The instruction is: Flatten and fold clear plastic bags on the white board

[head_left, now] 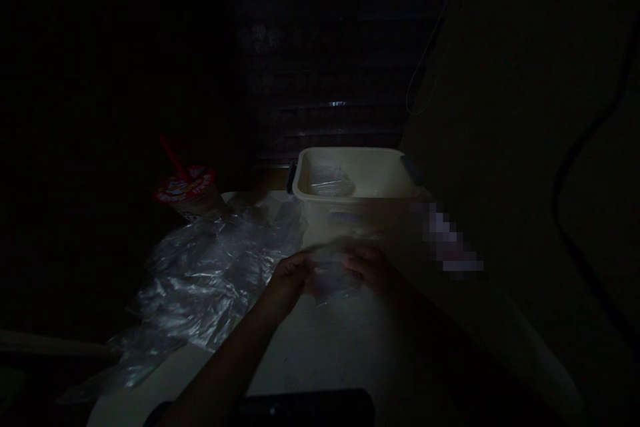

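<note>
Both hands meet over the pale table, just in front of a cream plastic bin (360, 207). Between them is a small clear plastic bag (336, 275), hanging a little below the fingers. My left hand (293, 273) pinches its left side, and my right hand (369, 265) grips its right side. The dim light hides whether anything is inside the bag. More clear plastic (330, 181) lies in the left part of the bin. To the left of my left hand spreads a large heap of crumpled clear plastic (200, 280).
A drink cup (187, 187) with a red printed lid and red straw stands behind the heap at the left. A dark object (310, 407) sits at the near table edge. Dark cables hang at the right. A blurred-out patch lies right of the bin.
</note>
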A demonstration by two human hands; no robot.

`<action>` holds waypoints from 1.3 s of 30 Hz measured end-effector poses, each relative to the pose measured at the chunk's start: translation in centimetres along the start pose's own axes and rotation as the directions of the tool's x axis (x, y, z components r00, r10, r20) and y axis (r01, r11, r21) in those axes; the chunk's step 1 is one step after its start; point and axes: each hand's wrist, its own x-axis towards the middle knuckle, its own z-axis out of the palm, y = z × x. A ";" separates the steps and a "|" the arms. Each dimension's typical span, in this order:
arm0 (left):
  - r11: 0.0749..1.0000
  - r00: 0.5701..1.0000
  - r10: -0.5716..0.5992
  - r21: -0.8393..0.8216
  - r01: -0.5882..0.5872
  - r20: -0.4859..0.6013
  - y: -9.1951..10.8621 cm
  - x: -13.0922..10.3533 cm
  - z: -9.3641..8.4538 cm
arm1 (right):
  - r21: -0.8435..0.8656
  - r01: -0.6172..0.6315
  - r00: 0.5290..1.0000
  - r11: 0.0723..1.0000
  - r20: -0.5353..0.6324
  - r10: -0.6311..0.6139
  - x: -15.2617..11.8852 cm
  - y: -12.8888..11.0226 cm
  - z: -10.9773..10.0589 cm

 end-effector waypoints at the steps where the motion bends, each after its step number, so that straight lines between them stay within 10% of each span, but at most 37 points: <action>1: 1.000 1.000 0.012 0.006 -0.012 0.002 -0.1 0.0 -0.1 | 0.035 -0.021 1.000 0.999 -0.008 0.022 0.0 0.0 0.0; 6: 0.982 0.990 0.135 0.130 -0.140 0.042 -0.1 0.0 -0.8 | 0.138 -0.143 0.987 0.980 -0.059 0.152 0.4 -0.7 -0.4; 10: 0.784 0.894 0.395 0.430 -0.448 0.211 0.1 0.0 -1.0 | 0.089 -0.169 0.979 0.981 -0.103 0.178 0.7 -1.4 -1.8; 16: 0.534 0.858 0.458 0.700 -0.474 0.232 -0.1 -0.5 -0.2 | -0.519 0.138 0.879 0.844 -0.328 -0.345 -0.1 -0.9 -2.3; 21: 0.101 0.868 0.356 0.909 -0.405 0.347 -1.7 -1.2 1.4 | -0.794 0.311 0.844 0.522 -0.021 -0.535 -0.9 -0.4 -0.3; 26: -0.262 0.871 0.276 0.904 -0.338 0.406 -2.5 -1.4 2.1 | -0.866 0.456 0.829 0.204 0.331 -0.450 -1.3 -0.2 1.3; 39: -0.343 0.907 0.216 0.898 -0.276 0.361 -2.3 -1.6 2.3 | -0.931 0.364 0.872 -0.018 0.348 -0.343 -2.0 0.6 1.4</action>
